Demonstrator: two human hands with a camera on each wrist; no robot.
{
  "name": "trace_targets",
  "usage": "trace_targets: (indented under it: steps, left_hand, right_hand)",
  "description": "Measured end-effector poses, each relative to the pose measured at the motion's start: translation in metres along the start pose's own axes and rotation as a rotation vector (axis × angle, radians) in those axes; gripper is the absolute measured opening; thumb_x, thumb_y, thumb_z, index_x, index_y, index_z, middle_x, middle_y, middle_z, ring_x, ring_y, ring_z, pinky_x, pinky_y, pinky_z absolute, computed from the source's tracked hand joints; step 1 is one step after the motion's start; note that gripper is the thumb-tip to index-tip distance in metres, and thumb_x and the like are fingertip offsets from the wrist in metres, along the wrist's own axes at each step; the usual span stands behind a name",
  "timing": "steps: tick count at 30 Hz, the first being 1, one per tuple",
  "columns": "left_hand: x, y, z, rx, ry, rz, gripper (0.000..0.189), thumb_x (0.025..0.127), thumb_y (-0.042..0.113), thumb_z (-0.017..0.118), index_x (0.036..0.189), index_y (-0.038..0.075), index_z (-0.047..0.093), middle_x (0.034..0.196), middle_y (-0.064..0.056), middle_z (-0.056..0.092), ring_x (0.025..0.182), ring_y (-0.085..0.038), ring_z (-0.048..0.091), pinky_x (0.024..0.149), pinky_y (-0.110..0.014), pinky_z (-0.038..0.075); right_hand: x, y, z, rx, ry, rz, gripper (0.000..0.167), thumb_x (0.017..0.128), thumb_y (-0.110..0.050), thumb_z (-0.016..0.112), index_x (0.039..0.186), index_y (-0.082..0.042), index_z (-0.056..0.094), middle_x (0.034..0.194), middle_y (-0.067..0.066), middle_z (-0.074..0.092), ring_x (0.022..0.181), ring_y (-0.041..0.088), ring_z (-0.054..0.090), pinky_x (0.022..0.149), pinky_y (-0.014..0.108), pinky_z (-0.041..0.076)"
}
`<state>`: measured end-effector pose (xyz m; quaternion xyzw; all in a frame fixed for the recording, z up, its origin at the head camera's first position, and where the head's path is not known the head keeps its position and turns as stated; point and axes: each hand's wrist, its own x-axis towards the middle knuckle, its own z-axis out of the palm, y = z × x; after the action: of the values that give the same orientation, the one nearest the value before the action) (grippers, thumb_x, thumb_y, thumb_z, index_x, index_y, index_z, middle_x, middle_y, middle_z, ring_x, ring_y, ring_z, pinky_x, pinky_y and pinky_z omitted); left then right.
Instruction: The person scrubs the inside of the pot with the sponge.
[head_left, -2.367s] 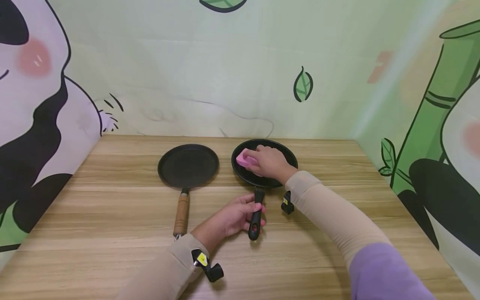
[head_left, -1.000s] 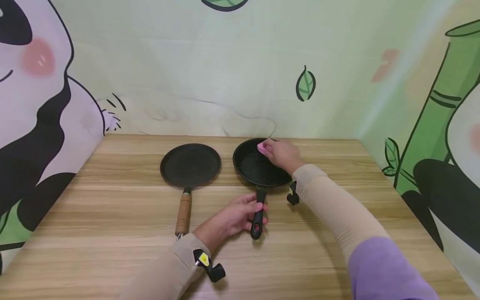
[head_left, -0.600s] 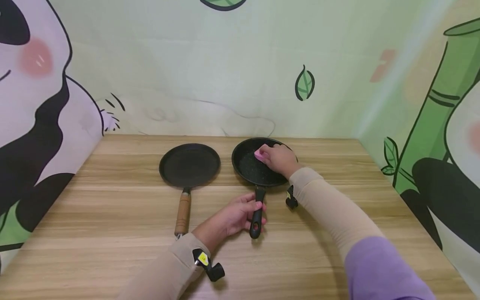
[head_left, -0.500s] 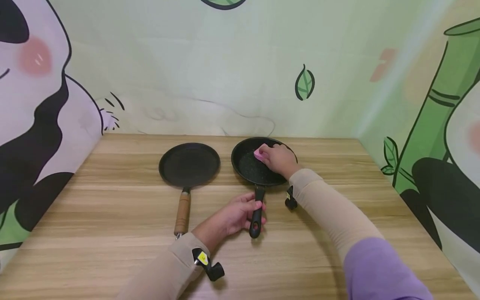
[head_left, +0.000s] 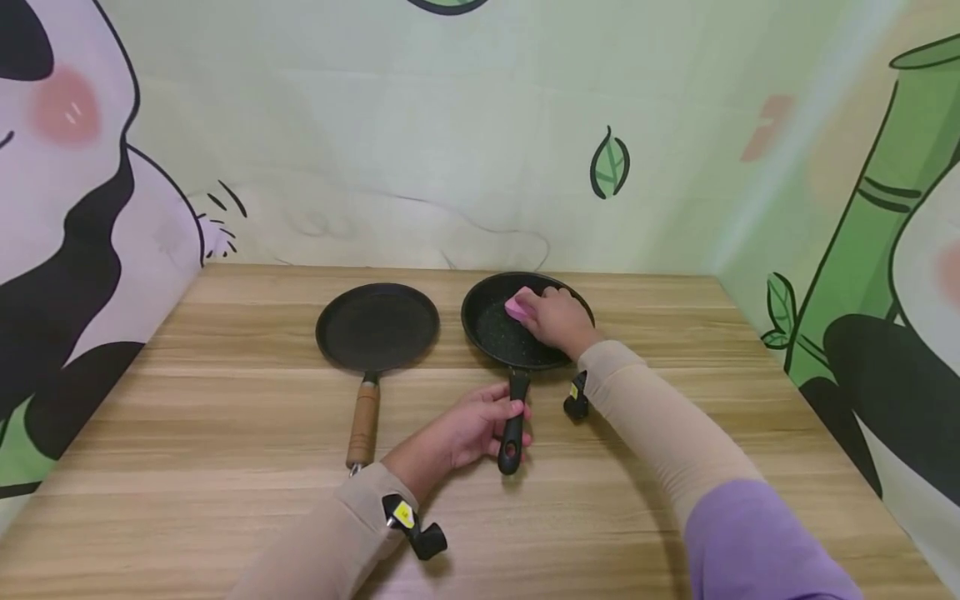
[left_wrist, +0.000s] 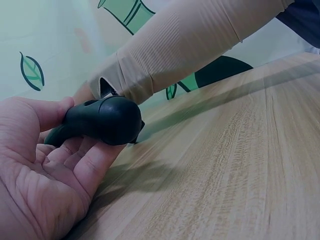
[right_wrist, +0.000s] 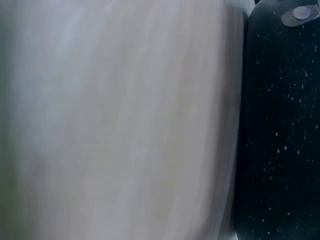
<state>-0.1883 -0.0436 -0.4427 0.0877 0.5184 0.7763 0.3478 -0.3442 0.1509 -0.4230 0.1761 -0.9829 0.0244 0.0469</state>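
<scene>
A black frying pan [head_left: 504, 335] with a speckled inside sits toward the back of the table, right of centre. My left hand [head_left: 480, 427] holds its black handle [head_left: 512, 433], thumb on top and fingers beneath, as the left wrist view also shows. My right hand [head_left: 558, 321] reaches over the right rim and grips a pink sponge [head_left: 516, 307] down in the pan, around the middle. Part of the sponge is hidden by the fingers. In the right wrist view the speckled pan [right_wrist: 280, 130] fills the right side, a rivet at its top corner; the hand is out of that view.
Left of the frying pan lies a flat black griddle pan [head_left: 377, 327] with a wooden handle [head_left: 363, 423], close to my left forearm. The wood-grain table [head_left: 210, 400] meets a panda-and-bamboo printed backdrop [head_left: 337, 150] behind and at both sides.
My right hand has carried the sponge from the pan's left side to its back right, then a little back toward the middle. My left hand keeps its hold on the handle.
</scene>
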Motion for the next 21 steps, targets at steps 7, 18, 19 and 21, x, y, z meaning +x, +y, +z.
trace_targets:
  steps: [7, 18, 19, 21]
  left_hand:
    - [-0.0004, 0.0003, -0.0003, 0.001, -0.002, -0.006, 0.043, 0.106, 0.013, 0.048, 0.143, -0.004, 0.035, 0.101, -0.003, 0.061, 0.079, -0.02, 0.07, 0.068, -0.044, 0.062]
    - [-0.002, 0.0013, 0.0017, -0.002, 0.014, -0.01, 0.046, 0.106, 0.012, 0.047, 0.147, -0.004, 0.033, 0.101, -0.004, 0.061, 0.078, -0.02, 0.07, 0.067, -0.044, 0.062]
    - [-0.0019, 0.0014, 0.0019, -0.003, 0.012, -0.01, 0.046, 0.106, 0.012, 0.047, 0.147, -0.004, 0.033, 0.102, -0.004, 0.061, 0.078, -0.02, 0.07, 0.067, -0.044, 0.062]
    - [-0.0014, 0.0012, 0.0016, -0.005, 0.008, -0.011, 0.046, 0.106, 0.012, 0.047, 0.147, -0.004, 0.033, 0.102, -0.004, 0.06, 0.078, -0.02, 0.07, 0.067, -0.044, 0.062]
  right_hand:
    - [0.001, -0.0013, -0.0013, 0.026, -0.011, 0.013, 0.043, 0.101, -0.037, 0.06, 0.142, -0.023, 0.059, 0.126, 0.02, 0.057, 0.11, 0.037, 0.055, 0.095, 0.054, 0.049]
    - [0.0004, -0.0022, -0.0023, 0.037, -0.021, -0.013, 0.043, 0.103, -0.039, 0.057, 0.141, -0.019, 0.06, 0.126, 0.02, 0.059, 0.108, 0.037, 0.055, 0.095, 0.052, 0.048]
    - [0.0002, -0.002, -0.0026, 0.033, -0.023, -0.012, 0.043, 0.103, -0.038, 0.057, 0.141, -0.019, 0.06, 0.126, 0.02, 0.059, 0.108, 0.037, 0.055, 0.095, 0.052, 0.048]
    - [0.0, -0.0018, -0.0029, 0.024, -0.028, -0.014, 0.043, 0.103, -0.037, 0.058, 0.141, -0.019, 0.06, 0.126, 0.019, 0.059, 0.108, 0.037, 0.054, 0.095, 0.051, 0.048]
